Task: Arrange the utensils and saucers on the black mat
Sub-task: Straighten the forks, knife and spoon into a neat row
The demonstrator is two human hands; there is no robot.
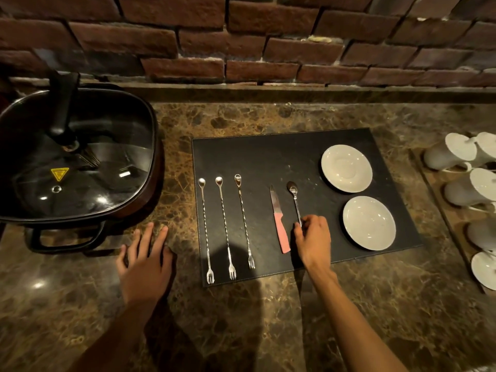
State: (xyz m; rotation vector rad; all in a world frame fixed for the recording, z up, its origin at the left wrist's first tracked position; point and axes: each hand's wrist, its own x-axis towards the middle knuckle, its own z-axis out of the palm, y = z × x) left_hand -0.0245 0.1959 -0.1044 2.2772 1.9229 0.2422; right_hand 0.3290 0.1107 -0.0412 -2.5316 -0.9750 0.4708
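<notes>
A brown marble counter (268, 331) is backed by a brick wall (241, 36), and a large dark pot with a glass lid (75, 162) is set at the counter's left edge. The black mat (268, 157) is laid near the counter's middle. Two white saucers (346, 168) (369, 223) are placed along the mat's right edge, one behind the other. White cups (461, 154) are grouped at the counter's right edge. Three long twisted fork-tipped stirrers (206, 232) (225, 229) (244, 221) are lined up along the mat's left edge — roughly parallel. A pink-handled knife (279, 224) is laid near the mat's middle, with a small spoon (295, 197) just beside it. The spoon's handle is pinched by the right hand (312, 237); the left hand (146, 261) is spread flat on the counter — nothing is held.
</notes>
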